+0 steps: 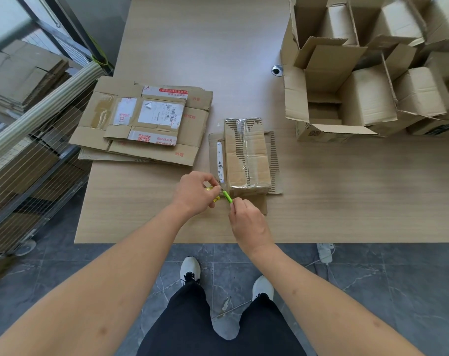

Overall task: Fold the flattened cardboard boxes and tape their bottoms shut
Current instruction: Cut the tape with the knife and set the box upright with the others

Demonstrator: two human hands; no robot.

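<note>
Box (pixel 245 156): centre of frame, bottom up, clear tape along its seam. Left hand (pixel 195 192) pinches the tape roll (pixel 213 194) at the box's near edge; right hand (pixel 246 217) grips a green cutter (pixel 227 196). Risk: blade slips toward left fingers; slack tape wrinkles. Flat stack (pixel 146 122): centre left.

A bright green tool (pixel 227 196) is pinched in the fingers of the right hand (pixel 249 222), and something yellow (pixel 210 188) is seen under the fingers of the left hand (pixel 196 192). Just beyond the fingertips, a brown cardboard box (pixel 246 158) is striped with exposed corrugation and glossy clear tape. Red print and white labels are carried by the flattened brown boxes (pixel 146 122) farther left. The table (pixel 346 188) is pale wood-grained.
</note>
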